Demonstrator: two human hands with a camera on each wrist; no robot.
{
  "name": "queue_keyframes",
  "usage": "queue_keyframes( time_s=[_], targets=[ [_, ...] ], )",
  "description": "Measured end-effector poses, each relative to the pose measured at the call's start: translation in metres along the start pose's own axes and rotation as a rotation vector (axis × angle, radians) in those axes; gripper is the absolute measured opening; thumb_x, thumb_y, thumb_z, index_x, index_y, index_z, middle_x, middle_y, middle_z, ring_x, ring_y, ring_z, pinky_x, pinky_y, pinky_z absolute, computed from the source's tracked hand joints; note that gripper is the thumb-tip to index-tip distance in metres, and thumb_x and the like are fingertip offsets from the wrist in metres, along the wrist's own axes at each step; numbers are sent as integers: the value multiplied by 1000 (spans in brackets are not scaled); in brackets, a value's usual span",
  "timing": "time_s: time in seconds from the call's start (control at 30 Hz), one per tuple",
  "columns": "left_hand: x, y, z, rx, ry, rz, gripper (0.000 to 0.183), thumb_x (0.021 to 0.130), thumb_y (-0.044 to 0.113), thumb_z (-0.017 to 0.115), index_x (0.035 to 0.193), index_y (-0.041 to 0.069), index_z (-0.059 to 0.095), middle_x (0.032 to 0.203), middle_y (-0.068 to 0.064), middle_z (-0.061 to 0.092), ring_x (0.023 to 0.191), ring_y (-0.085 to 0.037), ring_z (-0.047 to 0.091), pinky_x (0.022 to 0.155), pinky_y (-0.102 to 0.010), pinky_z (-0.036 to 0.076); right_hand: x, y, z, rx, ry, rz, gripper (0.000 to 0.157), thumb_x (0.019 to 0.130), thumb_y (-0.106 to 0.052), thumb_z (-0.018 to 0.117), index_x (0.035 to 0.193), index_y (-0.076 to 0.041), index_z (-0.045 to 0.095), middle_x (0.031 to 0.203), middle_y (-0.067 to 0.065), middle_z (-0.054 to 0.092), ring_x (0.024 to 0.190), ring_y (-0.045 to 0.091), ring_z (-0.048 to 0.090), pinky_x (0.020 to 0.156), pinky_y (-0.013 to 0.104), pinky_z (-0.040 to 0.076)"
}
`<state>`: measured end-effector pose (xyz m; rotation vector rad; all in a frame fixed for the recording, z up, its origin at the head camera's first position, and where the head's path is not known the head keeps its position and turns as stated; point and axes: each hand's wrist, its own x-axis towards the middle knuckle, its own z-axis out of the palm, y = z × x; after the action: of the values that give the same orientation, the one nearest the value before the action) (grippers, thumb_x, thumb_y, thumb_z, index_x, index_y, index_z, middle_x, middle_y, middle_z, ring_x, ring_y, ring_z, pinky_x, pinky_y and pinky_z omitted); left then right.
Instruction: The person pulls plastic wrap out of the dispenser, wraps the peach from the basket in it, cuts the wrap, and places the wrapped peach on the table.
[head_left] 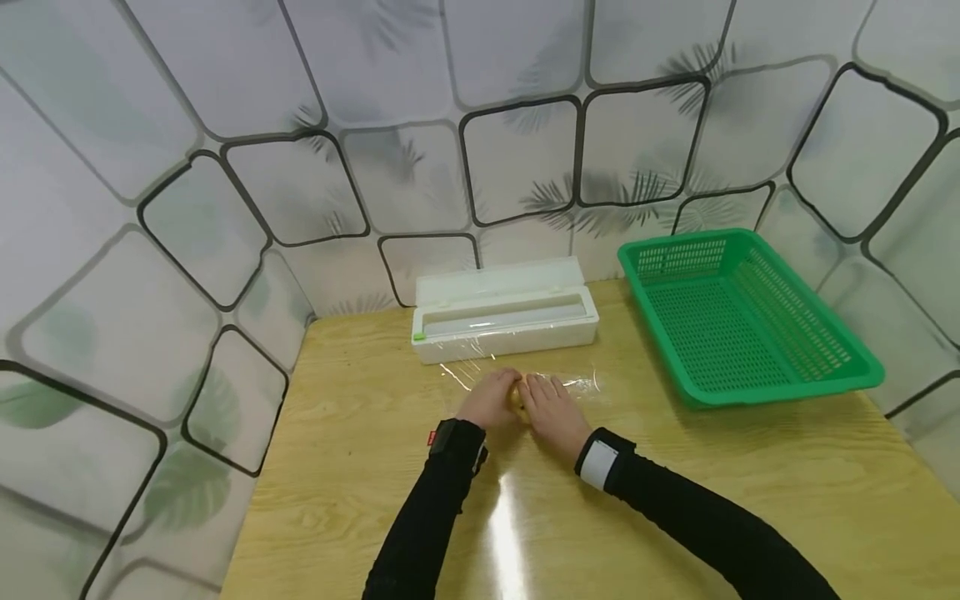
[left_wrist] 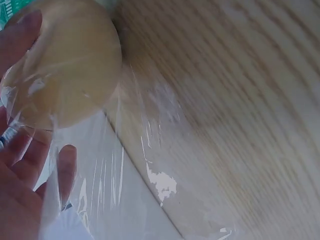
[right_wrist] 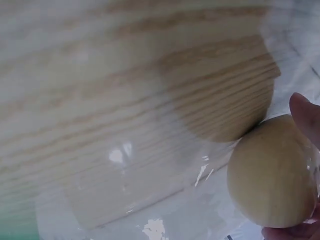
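Between my two hands is a smooth, round, pale-yellow piece of fruit (head_left: 517, 402), its exact kind unclear. Clear cling film (head_left: 582, 383) covers it and spreads over the tabletop on both sides. My left hand (head_left: 491, 400) holds the fruit from the left; in the left wrist view its thumb lies over the fruit (left_wrist: 82, 65) and its fingers are below, behind the film. From the other side my right hand (head_left: 553, 412) holds it; in the right wrist view the thumb (right_wrist: 305, 117) touches the fruit's edge and fingers show under it. The palms are hidden.
Just beyond the hands stands a white cling film dispenser box (head_left: 510, 343) with its lid raised and a green slider at its left end. A green plastic basket (head_left: 780, 390) sits at the right on the wooden table (head_left: 337, 467). Patterned cloth (head_left: 405, 183) surrounds the table's back and sides.
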<state>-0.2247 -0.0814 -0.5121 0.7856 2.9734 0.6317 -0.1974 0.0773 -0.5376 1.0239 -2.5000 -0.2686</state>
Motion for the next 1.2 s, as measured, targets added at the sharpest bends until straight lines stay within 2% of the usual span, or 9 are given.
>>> queue_keyframes(
  time_s=[0.17, 0.33, 0.4, 0.53, 0.67, 0.77, 0.87, 1.0, 1.2],
  targets=[
    [2, -1, -8, -88, 11, -55, 57, 63, 18, 79, 112, 1, 55, 113, -16, 46, 98, -27, 51, 86, -34, 41, 12, 3, 8, -2, 11, 4, 46, 82, -17, 59, 120, 3, 43, 115, 19, 49, 105, 30, 46, 89, 42, 36],
    [2, -6, -10, -87, -2, -79, 59, 70, 23, 75, 118, 0, 51, 112, -13, 53, 101, -25, 51, 87, -33, 41, 27, 13, 9, 173, 17, 31, 59, 68, -24, 73, 113, 3, 45, 98, 15, 51, 90, 29, 50, 80, 41, 40],
    [-1, -6, -9, -45, 23, -94, 60, 71, 28, 74, 119, 1, 50, 115, -12, 53, 105, -25, 50, 88, -36, 40, 34, 18, 10, 254, -18, 39, 65, 65, -33, 75, 113, 1, 46, 98, 13, 53, 89, 28, 51, 79, 42, 40],
    [-8, 2, -6, 115, 137, -106, 55, 73, 34, 71, 116, 5, 54, 118, -10, 52, 108, -23, 48, 88, -42, 39, 48, 31, 15, 340, -137, 44, 65, 65, -46, 71, 109, -3, 51, 96, 9, 56, 89, 27, 53, 77, 44, 42],
    [-9, 11, -1, 289, 219, -45, 37, 74, 27, 70, 105, 10, 60, 114, -5, 54, 108, -19, 47, 85, -41, 40, 62, 46, 16, 424, -264, 66, 61, 63, -46, 72, 104, -6, 53, 90, 7, 58, 84, 26, 55, 72, 43, 44],
    [-5, 15, 4, 411, 216, -2, 31, 77, 20, 67, 106, 12, 60, 117, -2, 52, 112, -16, 44, 84, -41, 41, 71, 57, 13, 519, -357, 99, 59, 62, -41, 75, 103, -6, 52, 90, 7, 58, 83, 25, 56, 73, 41, 45],
    [0, 14, 10, 475, 181, -19, 35, 83, 14, 60, 118, 14, 55, 126, -1, 47, 119, -16, 38, 86, -44, 40, 79, 63, 13, 584, -428, 100, 57, 63, -39, 75, 103, -5, 52, 93, 8, 58, 86, 25, 55, 76, 39, 45],
    [4, 8, 16, 492, 159, -58, 40, 86, 8, 54, 125, 15, 48, 130, -1, 44, 121, -17, 36, 86, -47, 40, 85, 68, 24, 633, -447, 80, 55, 63, -42, 74, 100, -6, 53, 91, 6, 57, 86, 23, 55, 77, 37, 44],
    [13, 3, 10, 487, 188, -30, 36, 84, 3, 55, 118, 15, 50, 120, 0, 49, 113, -17, 43, 80, -38, 44, 84, 72, 42, 704, -375, 123, 60, 62, -47, 73, 101, -7, 53, 90, 3, 56, 81, 18, 53, 73, 34, 44]
  ],
)
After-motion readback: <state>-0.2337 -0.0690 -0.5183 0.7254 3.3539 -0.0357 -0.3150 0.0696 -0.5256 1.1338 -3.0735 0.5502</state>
